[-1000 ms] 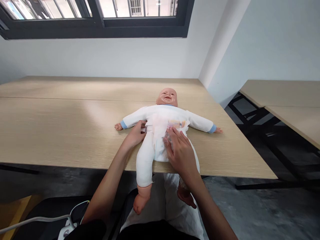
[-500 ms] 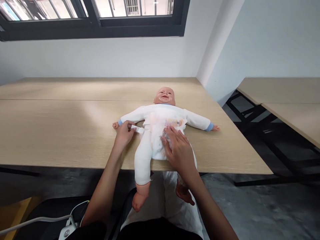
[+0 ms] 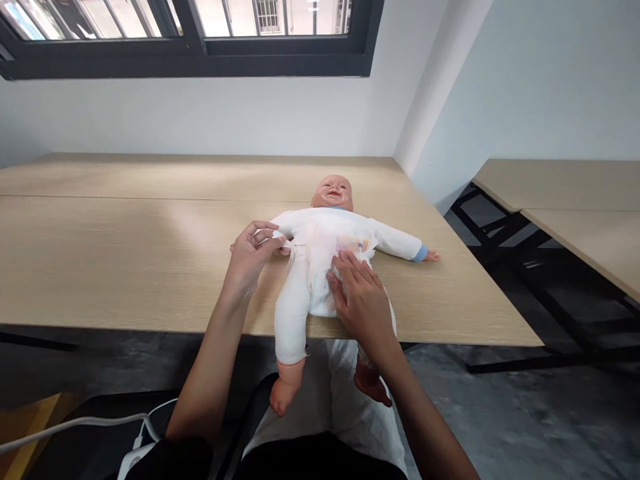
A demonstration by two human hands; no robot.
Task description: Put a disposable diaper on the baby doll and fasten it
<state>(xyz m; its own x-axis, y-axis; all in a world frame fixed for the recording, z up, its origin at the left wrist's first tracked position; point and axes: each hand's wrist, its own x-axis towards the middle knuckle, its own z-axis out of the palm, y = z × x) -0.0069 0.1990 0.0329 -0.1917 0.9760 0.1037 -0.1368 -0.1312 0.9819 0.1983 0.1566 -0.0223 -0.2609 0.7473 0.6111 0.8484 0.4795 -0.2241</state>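
**Left grip (image 3: 253,257) pinches in at the baby doll's (image 3: 311,230) hip!**

Fingers clamped on the white diaper (image 3: 317,293) edge, right grip (image 3: 361,305) spread flat on the diaper's front! The doll lies on its back on the desk (image 3: 125,267), long axis running straight away from the person, feet nearest, left grip at its side.

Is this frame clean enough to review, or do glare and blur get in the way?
In the head view, the window is blown white, a pale sheen crosses the tabletop, and wide-angle distortion bends the table edges. The floor smears at lower right, but the baby doll, left hand and right hand stay sharp.
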